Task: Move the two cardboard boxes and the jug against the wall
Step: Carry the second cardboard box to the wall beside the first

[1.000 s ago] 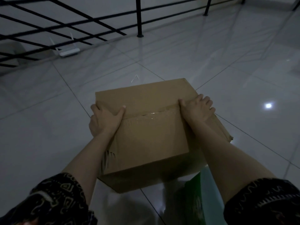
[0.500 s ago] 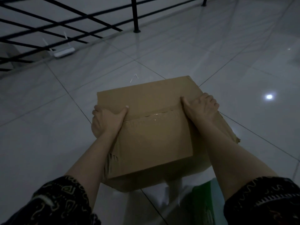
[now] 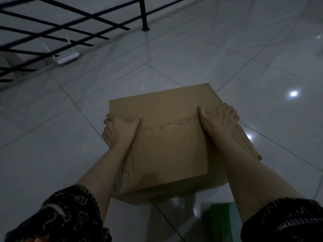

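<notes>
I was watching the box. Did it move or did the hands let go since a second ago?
The cardboard box barely moved; only the view shifted a little, so the railing and white router sit lower. Left hand and right hand hold its sides as before.

The cardboard box (image 3: 167,137) sits between both hands — railing (image 3: 70,27) behind, far left.

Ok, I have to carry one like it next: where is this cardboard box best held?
By its two opposite side walls, from left and right, as the left hand and right hand hold the cardboard box now: it is wide, and its taped top offers no handle.
</notes>
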Motion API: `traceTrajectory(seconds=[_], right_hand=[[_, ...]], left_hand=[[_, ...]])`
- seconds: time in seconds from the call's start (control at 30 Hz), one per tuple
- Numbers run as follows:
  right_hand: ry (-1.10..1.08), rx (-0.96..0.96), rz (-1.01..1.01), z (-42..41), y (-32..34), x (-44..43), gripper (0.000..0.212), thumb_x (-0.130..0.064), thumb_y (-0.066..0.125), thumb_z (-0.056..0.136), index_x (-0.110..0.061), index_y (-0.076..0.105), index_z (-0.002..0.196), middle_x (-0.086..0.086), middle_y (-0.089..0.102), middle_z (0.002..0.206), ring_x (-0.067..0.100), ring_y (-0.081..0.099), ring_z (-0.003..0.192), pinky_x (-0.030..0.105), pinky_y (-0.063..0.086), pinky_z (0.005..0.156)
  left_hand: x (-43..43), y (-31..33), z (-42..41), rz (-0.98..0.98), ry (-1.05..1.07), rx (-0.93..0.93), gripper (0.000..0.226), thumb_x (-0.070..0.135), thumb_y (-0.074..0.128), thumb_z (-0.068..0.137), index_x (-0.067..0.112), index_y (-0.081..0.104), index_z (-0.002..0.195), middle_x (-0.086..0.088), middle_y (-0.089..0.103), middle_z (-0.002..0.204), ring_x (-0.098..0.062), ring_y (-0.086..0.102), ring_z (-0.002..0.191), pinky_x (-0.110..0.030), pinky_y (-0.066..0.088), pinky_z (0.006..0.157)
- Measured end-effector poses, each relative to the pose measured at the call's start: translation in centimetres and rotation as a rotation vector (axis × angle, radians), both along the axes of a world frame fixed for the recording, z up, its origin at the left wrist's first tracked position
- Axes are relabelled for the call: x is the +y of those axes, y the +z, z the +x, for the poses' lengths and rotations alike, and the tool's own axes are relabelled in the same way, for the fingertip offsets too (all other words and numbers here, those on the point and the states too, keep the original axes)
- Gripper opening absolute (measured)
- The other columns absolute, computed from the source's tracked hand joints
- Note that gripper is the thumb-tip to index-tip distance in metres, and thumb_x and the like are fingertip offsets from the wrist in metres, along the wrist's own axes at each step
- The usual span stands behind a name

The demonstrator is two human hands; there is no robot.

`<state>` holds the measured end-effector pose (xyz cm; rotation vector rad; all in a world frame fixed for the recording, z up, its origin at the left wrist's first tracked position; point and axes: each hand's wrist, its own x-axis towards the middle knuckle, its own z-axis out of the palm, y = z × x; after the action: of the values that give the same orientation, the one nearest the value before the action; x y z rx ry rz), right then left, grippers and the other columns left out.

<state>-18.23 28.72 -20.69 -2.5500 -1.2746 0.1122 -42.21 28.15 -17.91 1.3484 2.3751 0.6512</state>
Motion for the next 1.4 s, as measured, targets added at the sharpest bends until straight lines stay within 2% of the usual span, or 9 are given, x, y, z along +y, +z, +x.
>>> traceTrajectory(seconds=[0.17, 0.3, 0.53, 0.73, 0.83, 0.93, 1.1, 1.23, 1.4], right_hand=[[-0.062, 0.023, 0.016, 1.0, 4.7, 0.8, 0.084, -0.064, 0.036, 0.085, 0.007, 0.038, 0.131, 0.023, 0.048, 0.127, 0.037, 0.044, 0.115, 0.043, 0.031, 0.099], [-0.093, 0.006, 0.008, 2.5, 10.6, 0.2, 0.086, -0.065, 0.034, 0.086, 0.007, 0.036, 0.134, 0.023, 0.047, 0.129, 0.036, 0.043, 0.117, 0.043, 0.03, 0.101], [-0.255, 0.015, 0.073, 6.9, 26.8, -3.0, 0.089, -0.065, 0.038, 0.086, 0.007, 0.033, 0.137, 0.023, 0.044, 0.134, 0.036, 0.04, 0.123, 0.042, 0.026, 0.104], [-0.442, -0.012, 0.117, 13.3, 39.6, -9.3, 0.09, -0.066, 0.036, 0.086, 0.007, 0.034, 0.137, 0.025, 0.042, 0.138, 0.037, 0.039, 0.126, 0.043, 0.026, 0.106], [-0.529, -0.017, 0.126, 17.0, 44.4, -13.9, 0.091, -0.066, 0.034, 0.086, 0.007, 0.03, 0.139, 0.025, 0.039, 0.142, 0.037, 0.036, 0.13, 0.044, 0.025, 0.109], [-0.619, -0.037, 0.153, 20.5, 48.3, -19.4, 0.091, -0.067, 0.034, 0.087, 0.008, 0.029, 0.14, 0.024, 0.039, 0.142, 0.036, 0.036, 0.129, 0.043, 0.025, 0.108], [-0.748, -0.069, 0.205, 26.2, 53.8, -32.7, 0.09, -0.065, 0.036, 0.087, 0.007, 0.028, 0.14, 0.024, 0.038, 0.142, 0.036, 0.036, 0.128, 0.043, 0.025, 0.107], [-0.874, -0.117, 0.197, 30.4, 56.8, -44.5, 0.089, -0.065, 0.035, 0.087, 0.007, 0.031, 0.139, 0.023, 0.04, 0.14, 0.036, 0.039, 0.126, 0.044, 0.027, 0.105], [-1.056, -0.129, 0.154, 35.0, 57.6, -59.5, 0.091, -0.065, 0.035, 0.087, 0.008, 0.031, 0.139, 0.025, 0.04, 0.141, 0.037, 0.038, 0.127, 0.044, 0.026, 0.106]], left_hand=[[2.1, 5.3, 1.3, -0.014, -0.065, 0.032, 0.111, 0.067, 0.061, 0.07, -0.003, 0.017, 0.144, -0.022, 0.04, 0.139, -0.04, 0.045, 0.122, -0.044, 0.035, 0.101], [2.3, 10.8, 2.8, -0.008, -0.114, 0.01, 0.108, 0.067, 0.061, 0.07, -0.002, 0.02, 0.143, -0.021, 0.041, 0.137, -0.04, 0.046, 0.122, -0.043, 0.035, 0.101], [2.6, 26.0, 7.4, 0.039, -0.252, -0.04, 0.112, 0.068, 0.062, 0.068, 0.0, 0.018, 0.144, -0.022, 0.04, 0.139, -0.039, 0.045, 0.123, -0.045, 0.035, 0.103], [0.4, 39.0, 14.8, 0.096, -0.431, -0.066, 0.111, 0.069, 0.063, 0.065, 0.001, 0.022, 0.143, -0.021, 0.043, 0.136, -0.039, 0.049, 0.118, -0.045, 0.04, 0.1], [-2.1, 43.9, 19.4, 0.118, -0.52, -0.079, 0.113, 0.07, 0.061, 0.066, 0.002, 0.018, 0.145, -0.02, 0.04, 0.14, -0.039, 0.046, 0.122, -0.045, 0.038, 0.101], [-5.9, 47.5, 23.9, 0.149, -0.611, -0.07, 0.108, 0.069, 0.06, 0.068, 0.001, 0.021, 0.142, -0.02, 0.041, 0.138, -0.04, 0.046, 0.121, -0.046, 0.038, 0.1], [-16.3, 52.7, 31.7, 0.183, -0.767, -0.092, 0.103, 0.066, 0.06, 0.071, -0.001, 0.024, 0.14, -0.022, 0.041, 0.139, -0.04, 0.045, 0.123, -0.045, 0.036, 0.101], [-25.7, 55.4, 37.9, 0.184, -0.894, -0.122, 0.106, 0.065, 0.06, 0.072, -0.002, 0.021, 0.144, -0.022, 0.038, 0.142, -0.041, 0.043, 0.126, -0.045, 0.034, 0.103], [-38.0, 55.6, 46.2, 0.129, -1.072, -0.165, 0.1, 0.063, 0.061, 0.072, 0.0, 0.025, 0.141, -0.021, 0.039, 0.141, -0.039, 0.043, 0.127, -0.044, 0.033, 0.104]])
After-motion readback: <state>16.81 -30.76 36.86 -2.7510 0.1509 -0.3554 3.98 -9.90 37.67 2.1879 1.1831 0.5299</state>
